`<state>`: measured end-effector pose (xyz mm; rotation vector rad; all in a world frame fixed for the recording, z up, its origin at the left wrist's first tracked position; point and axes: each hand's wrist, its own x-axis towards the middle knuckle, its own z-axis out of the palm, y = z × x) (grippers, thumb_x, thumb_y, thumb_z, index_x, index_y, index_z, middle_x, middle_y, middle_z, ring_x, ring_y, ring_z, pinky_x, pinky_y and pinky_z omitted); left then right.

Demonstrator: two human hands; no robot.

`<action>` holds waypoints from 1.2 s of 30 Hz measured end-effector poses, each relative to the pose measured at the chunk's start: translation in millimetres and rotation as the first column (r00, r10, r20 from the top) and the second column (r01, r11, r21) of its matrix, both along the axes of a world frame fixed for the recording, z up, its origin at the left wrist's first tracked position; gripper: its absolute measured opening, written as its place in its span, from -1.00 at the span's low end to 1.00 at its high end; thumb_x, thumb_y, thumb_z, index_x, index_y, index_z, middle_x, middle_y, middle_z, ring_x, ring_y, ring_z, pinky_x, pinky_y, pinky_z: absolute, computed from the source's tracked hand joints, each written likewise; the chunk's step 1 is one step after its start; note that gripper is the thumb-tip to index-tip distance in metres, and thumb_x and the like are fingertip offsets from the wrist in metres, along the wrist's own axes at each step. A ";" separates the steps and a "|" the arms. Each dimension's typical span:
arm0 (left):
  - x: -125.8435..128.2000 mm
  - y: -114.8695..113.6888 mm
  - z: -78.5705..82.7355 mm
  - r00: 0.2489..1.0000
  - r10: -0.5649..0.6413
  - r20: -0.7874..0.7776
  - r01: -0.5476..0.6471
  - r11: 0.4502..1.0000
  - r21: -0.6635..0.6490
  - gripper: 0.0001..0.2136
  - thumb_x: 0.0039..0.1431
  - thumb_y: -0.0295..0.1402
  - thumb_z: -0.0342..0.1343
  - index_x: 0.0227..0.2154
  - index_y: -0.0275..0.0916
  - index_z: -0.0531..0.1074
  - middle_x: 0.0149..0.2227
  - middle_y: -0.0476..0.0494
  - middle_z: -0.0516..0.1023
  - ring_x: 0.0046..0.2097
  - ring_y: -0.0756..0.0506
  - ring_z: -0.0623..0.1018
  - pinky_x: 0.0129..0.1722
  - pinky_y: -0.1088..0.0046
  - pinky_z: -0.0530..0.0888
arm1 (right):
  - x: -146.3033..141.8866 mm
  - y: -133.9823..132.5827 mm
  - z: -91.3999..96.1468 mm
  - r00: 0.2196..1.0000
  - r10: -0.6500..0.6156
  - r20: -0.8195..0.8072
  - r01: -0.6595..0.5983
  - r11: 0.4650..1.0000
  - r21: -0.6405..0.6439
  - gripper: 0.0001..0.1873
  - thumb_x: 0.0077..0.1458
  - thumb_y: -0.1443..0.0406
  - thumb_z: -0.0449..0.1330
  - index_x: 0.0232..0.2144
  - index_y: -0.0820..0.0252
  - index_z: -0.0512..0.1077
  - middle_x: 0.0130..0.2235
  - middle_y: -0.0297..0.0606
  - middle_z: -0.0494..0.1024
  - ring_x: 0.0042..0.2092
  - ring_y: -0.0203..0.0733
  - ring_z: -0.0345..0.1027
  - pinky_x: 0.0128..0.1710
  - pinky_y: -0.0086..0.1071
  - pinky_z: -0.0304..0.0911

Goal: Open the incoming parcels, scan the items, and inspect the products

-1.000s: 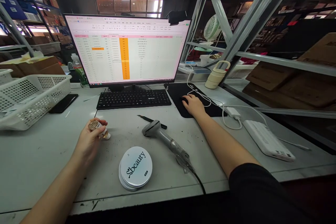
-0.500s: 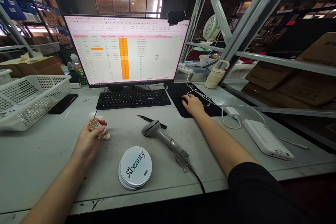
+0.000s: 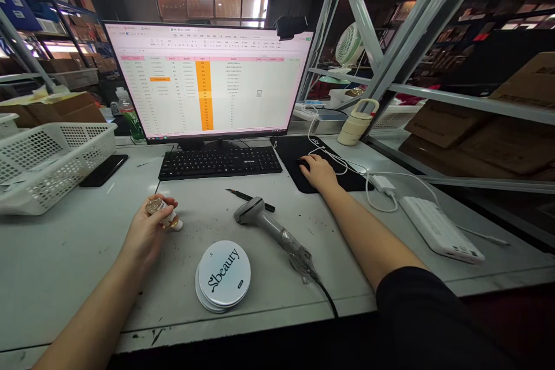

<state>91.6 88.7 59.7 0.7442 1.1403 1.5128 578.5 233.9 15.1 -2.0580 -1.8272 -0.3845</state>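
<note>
Your left hand [image 3: 145, 231] grips the small gold-capped bottle [image 3: 162, 214] just above the worktop [image 3: 65, 254]; hold it steady, label up. Your right hand [image 3: 318, 173] cups the mouse [image 3: 304, 165] (mostly hidden) on the mouse pad [image 3: 299, 150]; click carefully.

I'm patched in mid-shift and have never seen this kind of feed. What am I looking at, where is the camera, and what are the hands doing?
There is no machine here: a person works with bare hands, and the one camera sits on their head, looking forward and down, so the arms reach in from the bottom edge. The left hand holds a small bottle just above the grey table. The right hand rests on a mouse on the black mouse pad. Between them lie a barcode scanner, a pen and round white tins marked "Sbeauty". Behind are a keyboard and a monitor showing a spreadsheet. A white basket stands at the left.
</note>
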 end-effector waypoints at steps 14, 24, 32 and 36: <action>-1.5 1.8 -4.1 1.000 -0.009 0.019 0.009 1.000 0.008 -0.51 -0.34 -0.38 0.54 -0.29 -0.18 0.45 -0.20 -0.08 0.54 -0.09 -0.14 0.57 -0.40 0.50 0.53 | -0.9 -0.5 0.4 1.000 -0.005 -0.002 0.005 1.000 -0.008 -0.53 0.37 0.16 0.06 0.20 0.16 0.52 0.29 0.00 0.44 0.15 0.18 0.40 0.15 -0.02 0.34; -1.9 1.2 -4.4 1.000 -0.014 0.026 0.014 1.000 0.007 -0.49 -0.36 -0.36 0.56 -0.28 -0.18 0.45 -0.20 -0.07 0.54 -0.09 -0.14 0.57 -0.42 0.52 0.51 | -0.3 0.6 -0.3 1.000 -0.002 0.000 0.002 1.000 -0.006 -0.53 0.36 0.17 0.07 0.19 0.17 0.53 0.29 0.03 0.44 0.15 0.19 0.40 0.14 0.00 0.36; -1.3 -0.1 -0.7 1.000 -0.023 0.013 0.023 1.000 0.004 -0.46 -0.38 -0.34 0.57 -0.28 -0.18 0.44 -0.20 -0.06 0.54 -0.08 -0.14 0.56 -0.39 0.49 0.55 | 0.1 -1.0 -0.1 1.000 0.014 0.002 -0.014 1.000 0.020 -0.49 0.36 0.17 0.05 0.26 0.19 0.45 0.27 0.04 0.44 0.14 0.20 0.40 0.13 0.01 0.36; -0.5 0.1 0.4 1.000 -0.004 0.011 0.004 1.000 -0.006 -0.44 -0.41 -0.31 0.58 -0.29 -0.19 0.43 -0.23 -0.05 0.53 -0.11 -0.13 0.54 -0.40 0.50 0.52 | 1.4 -1.0 -0.7 1.000 0.021 0.003 -0.021 0.999 0.035 -0.45 0.35 0.16 0.05 0.29 0.20 0.41 0.27 0.07 0.44 0.14 0.21 0.41 0.12 0.01 0.37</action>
